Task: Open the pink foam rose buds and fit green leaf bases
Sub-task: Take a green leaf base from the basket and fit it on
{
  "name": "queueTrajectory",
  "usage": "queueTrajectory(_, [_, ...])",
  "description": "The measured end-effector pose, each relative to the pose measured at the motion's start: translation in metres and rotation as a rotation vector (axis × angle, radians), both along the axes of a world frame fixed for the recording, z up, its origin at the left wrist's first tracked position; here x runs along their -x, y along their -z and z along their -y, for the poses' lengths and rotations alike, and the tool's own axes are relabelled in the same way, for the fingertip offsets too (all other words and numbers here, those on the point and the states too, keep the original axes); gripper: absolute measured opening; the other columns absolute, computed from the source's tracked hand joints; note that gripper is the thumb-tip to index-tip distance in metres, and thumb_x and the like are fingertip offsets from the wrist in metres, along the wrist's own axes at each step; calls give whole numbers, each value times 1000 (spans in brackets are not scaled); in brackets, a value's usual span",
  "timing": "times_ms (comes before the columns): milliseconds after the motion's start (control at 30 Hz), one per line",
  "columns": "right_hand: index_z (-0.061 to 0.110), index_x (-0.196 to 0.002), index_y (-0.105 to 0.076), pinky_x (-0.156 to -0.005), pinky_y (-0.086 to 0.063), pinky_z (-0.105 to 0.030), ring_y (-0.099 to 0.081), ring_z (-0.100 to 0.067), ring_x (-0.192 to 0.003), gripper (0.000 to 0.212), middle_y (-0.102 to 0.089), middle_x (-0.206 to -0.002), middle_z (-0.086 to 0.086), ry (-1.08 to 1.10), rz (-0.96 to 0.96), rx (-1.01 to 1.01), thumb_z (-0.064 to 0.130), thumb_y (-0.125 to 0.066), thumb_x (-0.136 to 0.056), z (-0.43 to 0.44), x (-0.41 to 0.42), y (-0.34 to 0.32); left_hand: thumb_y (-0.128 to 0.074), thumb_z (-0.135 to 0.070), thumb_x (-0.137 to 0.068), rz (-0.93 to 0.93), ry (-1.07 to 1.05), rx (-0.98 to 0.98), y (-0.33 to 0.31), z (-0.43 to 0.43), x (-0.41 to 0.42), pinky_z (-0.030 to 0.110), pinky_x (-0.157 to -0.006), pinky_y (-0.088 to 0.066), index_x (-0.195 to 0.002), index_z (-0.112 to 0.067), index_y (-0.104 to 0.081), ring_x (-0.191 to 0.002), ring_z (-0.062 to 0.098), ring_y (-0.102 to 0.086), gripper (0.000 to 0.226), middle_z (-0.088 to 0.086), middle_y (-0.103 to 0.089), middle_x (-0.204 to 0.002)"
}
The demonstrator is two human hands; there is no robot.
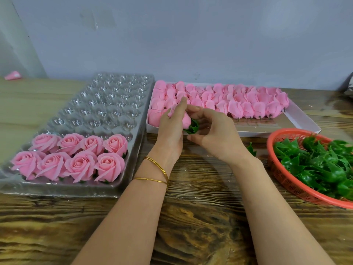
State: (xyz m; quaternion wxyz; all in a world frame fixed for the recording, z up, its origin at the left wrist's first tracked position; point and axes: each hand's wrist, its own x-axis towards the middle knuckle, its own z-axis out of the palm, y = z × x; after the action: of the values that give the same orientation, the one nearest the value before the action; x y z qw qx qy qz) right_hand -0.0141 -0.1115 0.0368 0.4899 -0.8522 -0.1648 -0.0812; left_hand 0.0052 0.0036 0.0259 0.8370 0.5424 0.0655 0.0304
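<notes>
While the left hand (170, 131) is gripping the bud (186, 119) at the box's (248, 133) front-left corner, the right hand (215, 136) is pinching the leaf base (193, 127) against its bottom.

The left hand (170, 134) hides most of the pink bud (186, 119). The red basket (286, 183) runs off the right edge. The far pink thing (12, 75) is too blurry to tell.
</notes>
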Motion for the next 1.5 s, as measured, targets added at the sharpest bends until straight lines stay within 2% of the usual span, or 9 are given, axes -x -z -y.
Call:
queueTrajectory(133, [21, -101, -64, -69, -46, -5, -59, 15, -74, 41, -61, -88, 22, 7, 2, -35, -9, -71, -74, 0, 2, -1, -58, -33, -96, 33, -2, 6, -2, 1, -1, 42, -90, -54, -59, -19, -73, -87, 19, -70, 42, 4, -73, -79])
queueTrajectory(267, [18, -111, -67, -72, -46, -4, -60, 15, -77, 40, -61, -88, 22, 11, 5, -16, -7, -68, -79, 0, 2, -2, -57, -30, -96, 46, -7, 17, -1, 1, -1, 51, -104, -45, -55, -19, -73, -106, 28, -65, 45, 5, -74, -82])
queueTrajectory(400, [11, -112, -69, -76, -50, -12, -61, 1, -77, 37, -66, -92, 13, 27, 6, -10, -2, -75, -78, 0, 0, -2, -58, -30, -96, 45, -4, 33, 0, 2, -2, 52, -102, -46, -55, -19, -72, -102, 29, -66, 45, 7, -73, -81])
queueTrajectory(767, [14, -101, -68, -68, -48, -10, -59, 11, -67, 37, -62, -82, 15, 25, -24, -91, -7, -79, -72, -2, 1, -2, -56, -32, -97, 82, 11, 37, 1, 0, -3, 38, -79, -58, -55, -20, -71, -82, 21, -71, 46, 8, -73, -80])
queueTrajectory(967, [15, -99, -65, -71, -52, -12, -61, 9, -66, 37, -63, -79, 12, 21, -64, -127, -6, -79, -73, -2, 1, -2, -56, -34, -97, 87, 0, 14, 1, 1, -3, 47, -91, -54, -54, -21, -70, -91, 24, -69, 47, 7, -74, -84])
queueTrajectory(1133, [13, -96, -65, -67, -47, -8, -58, 14, -65, 37, -65, -96, 14, 36, -50, -152, -9, -79, -71, -3, 0, -1, -55, -36, -96, 102, 11, -45, 2, 1, -3, 54, -99, -48, -52, -21, -67, -100, 27, -67, 49, 7, -74, -88])
queueTrajectory(1300, [16, -92, -63, -64, -47, -7, -58, 13, -61, 36, -59, -82, 21, 66, -23, -127, -6, -82, -70, -3, -1, -1, -54, -34, -97, 105, 5, -70, 1, 1, -2, 56, -100, -47, -48, -21, -64, -102, 29, -67, 51, 6, -74, -88])
queueTrajectory(1367, [18, -93, -64, -68, -51, -12, -59, 7, -63, 36, -61, -83, 18, 76, -14, -95, -2, -83, -70, -3, -1, -1, -54, -33, -97, 105, -4, -76, 1, 1, -2, 56, -100, -46, -47, -21, -63, -102, 28, -67, 52, 5, -74, -86])
queueTrajectory(1500, [16, -97, -67, -77, -56, -26, -59, -4, -69, 35, -67, -101, 9, 80, -18, -83, 1, -84, -70, -3, 0, -1, -54, -35, -97, 106, -10, -86, 1, 2, 0, 55, -101, -45, -47, -22, -61, -103, 27, -67, 53, 5, -74, -86])
